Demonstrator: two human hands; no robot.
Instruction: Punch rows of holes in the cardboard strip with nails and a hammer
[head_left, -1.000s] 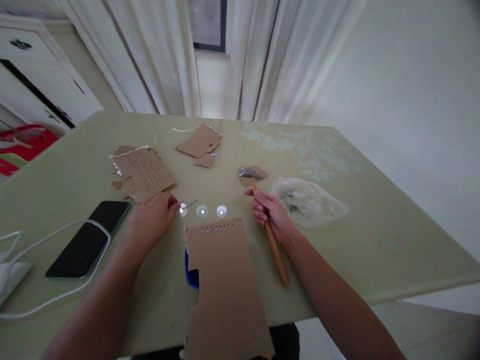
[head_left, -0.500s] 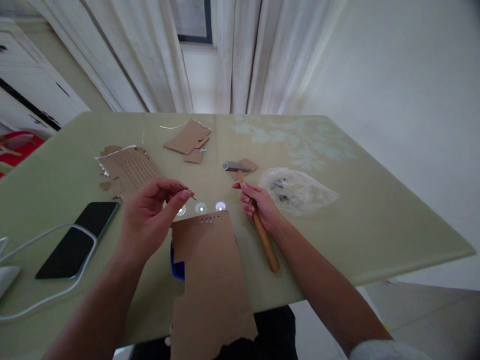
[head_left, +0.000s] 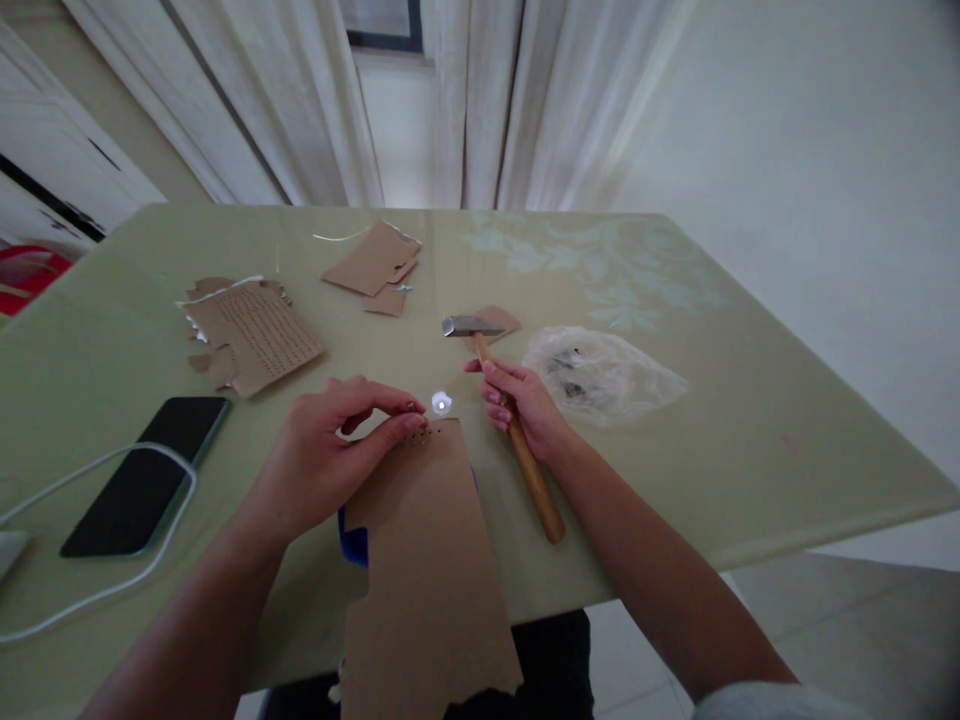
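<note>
Pinching something small and dark at the far edge of the long brown cardboard strip, the left hand has thumb and forefinger pressed together right over a short row of punched holes; the pinched thing looks like a nail, though it is too small to tell for sure. The right hand is curled around the pale wooden handle of a steel-headed hammer, gripping it up near the head, with the head lying on the pale green table just past the knuckles and the free end of the handle trailing back toward the body.

Judging from the row of holes already through the strip, part of the punching is done; the hammer rests low, so the next blow is not yet struck. A blue object peeks out from under the strip just below the left wrist.

The left forearm comes in from the lower left, wrist low, fingers arched down onto the strip's edge. The right forearm comes in from the lower right, wrist turned so the palm faces inward.

Beyond the right hand lies a crumpled clear plastic bag. Beyond the left pinch lie a perforated torn cardboard piece and smaller cardboard scraps. Left of the left forearm sit a black phone and a white cable.
</note>
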